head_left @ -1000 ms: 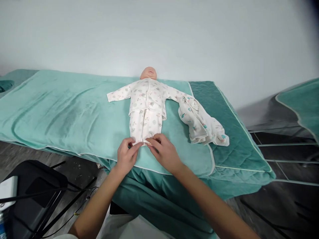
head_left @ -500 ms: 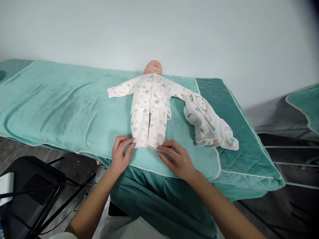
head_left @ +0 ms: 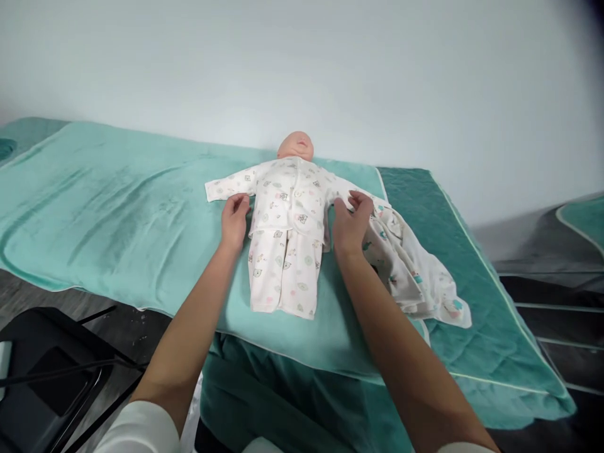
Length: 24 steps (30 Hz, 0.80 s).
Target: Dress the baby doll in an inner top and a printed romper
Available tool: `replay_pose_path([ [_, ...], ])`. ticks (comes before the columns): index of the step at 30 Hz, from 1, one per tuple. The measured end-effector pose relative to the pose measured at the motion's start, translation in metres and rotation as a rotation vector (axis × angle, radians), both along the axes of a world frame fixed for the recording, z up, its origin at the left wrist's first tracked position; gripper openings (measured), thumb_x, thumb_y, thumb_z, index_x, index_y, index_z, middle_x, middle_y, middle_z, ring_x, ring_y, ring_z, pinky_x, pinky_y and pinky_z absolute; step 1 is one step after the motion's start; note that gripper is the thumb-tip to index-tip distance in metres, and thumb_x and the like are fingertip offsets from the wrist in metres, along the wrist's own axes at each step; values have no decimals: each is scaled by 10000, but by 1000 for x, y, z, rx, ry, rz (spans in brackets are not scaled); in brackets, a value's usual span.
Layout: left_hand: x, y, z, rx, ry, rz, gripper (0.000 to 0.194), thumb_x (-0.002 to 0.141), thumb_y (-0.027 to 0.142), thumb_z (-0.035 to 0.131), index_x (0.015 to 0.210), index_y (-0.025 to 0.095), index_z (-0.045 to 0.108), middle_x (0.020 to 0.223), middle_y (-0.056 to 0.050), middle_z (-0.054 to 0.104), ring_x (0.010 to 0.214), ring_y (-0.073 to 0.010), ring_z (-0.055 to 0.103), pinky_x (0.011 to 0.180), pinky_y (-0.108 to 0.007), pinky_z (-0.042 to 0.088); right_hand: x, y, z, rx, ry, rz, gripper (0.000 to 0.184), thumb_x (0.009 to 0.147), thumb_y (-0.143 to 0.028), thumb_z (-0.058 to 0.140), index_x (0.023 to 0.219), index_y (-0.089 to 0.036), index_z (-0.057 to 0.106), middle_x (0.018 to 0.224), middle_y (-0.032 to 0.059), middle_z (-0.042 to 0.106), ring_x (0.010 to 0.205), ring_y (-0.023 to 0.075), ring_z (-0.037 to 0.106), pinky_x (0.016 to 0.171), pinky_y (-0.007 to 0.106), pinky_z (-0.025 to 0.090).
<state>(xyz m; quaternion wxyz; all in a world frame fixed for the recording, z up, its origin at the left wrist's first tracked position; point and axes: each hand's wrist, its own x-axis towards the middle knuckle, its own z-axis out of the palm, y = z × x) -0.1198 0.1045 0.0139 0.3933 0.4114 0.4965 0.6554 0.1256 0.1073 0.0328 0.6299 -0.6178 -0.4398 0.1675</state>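
Observation:
A baby doll (head_left: 297, 147) lies on its back, dressed in a white printed jacket (head_left: 278, 196) with its sleeves spread and matching printed trousers (head_left: 285, 274). My left hand (head_left: 234, 221) is beside the jacket, just below the sleeve on the left. Its fingers are loosely curled, with nothing visible in them. On the other side, my right hand (head_left: 350, 225) is by the other sleeve, thumb and fingers apart; whether it touches the cloth I cannot tell. Partly behind the right wrist lies a crumpled white printed baby garment (head_left: 415, 267).
A light green blanket (head_left: 141, 214) covers most of the bed, over a darker quilted cover (head_left: 481, 314) at the right. The white wall (head_left: 302, 69) stands behind the bed. A black chair (head_left: 42, 371) is at the lower left.
Both hands have left the trouser hems and moved up along the doll to the sleeves. The trouser legs lie flat. The view has shifted slightly.

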Motion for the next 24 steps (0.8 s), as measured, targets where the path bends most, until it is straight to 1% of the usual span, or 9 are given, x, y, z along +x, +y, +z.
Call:
replay_pose_path([
  [2,6,24,6,24,58,37,243,886,359,669,1023,161,696,1107,-100,714,1029,-183,647,1001,-363,509,-5,34,14,66,-12,65,264,850,-340,609,1084,-225,566,1140,74,617,1047,204,627,945,396,532],
  [5,21,50,31,132,96,54,257,905,347,647,1078,167,706,1158,-100,722,1083,-197,651,1032,-372,494,-15,71,33,104,-1,210,170,863,-335,590,987,-220,598,905,14,623,836,163,622,812,335,536],
  [7,34,65,53,231,158,-20,276,939,351,611,1150,197,702,1215,-83,715,1137,-203,647,1018,-363,502,-23,83,38,81,-9,289,142,835,-309,618,935,-209,628,836,-2,622,783,152,601,786,318,518],
  [10,53,84,76,242,348,-172,226,946,275,587,1100,191,730,1194,-77,720,1132,-199,651,997,-343,503,-29,86,35,7,-30,395,133,818,-301,644,913,-212,674,847,-3,663,766,147,586,783,314,501],
  [12,60,93,78,212,441,-251,228,944,251,584,1104,186,733,1223,-83,710,1157,-206,642,1017,-352,492,-29,82,33,-34,-18,432,157,828,-320,648,942,-221,695,887,2,682,775,147,584,780,310,503],
  [14,60,99,73,198,505,-309,255,941,282,608,1151,196,724,1275,-87,691,1219,-228,617,1073,-383,463,-28,78,33,-50,4,456,193,838,-335,649,987,-224,703,936,13,687,796,149,589,794,310,509],
  [18,53,98,65,209,613,-386,346,931,340,645,1259,240,691,1361,-75,654,1335,-250,555,1174,-419,385,-27,74,37,-61,-10,488,223,844,-332,650,1033,-227,703,1007,28,671,815,147,589,838,325,511],
  [21,50,95,68,197,693,-400,327,950,315,605,1263,287,693,1387,-37,643,1362,-224,536,1203,-395,365,-28,74,38,-55,-40,469,214,850,-324,647,1041,-242,700,1077,30,668,803,142,576,841,331,512],
  [24,52,92,72,156,750,-370,299,960,307,574,1227,301,709,1392,-16,643,1360,-211,533,1207,-386,370,-28,75,36,-29,-74,475,210,869,-318,626,1051,-254,707,1161,35,669,800,142,563,830,334,508],
])
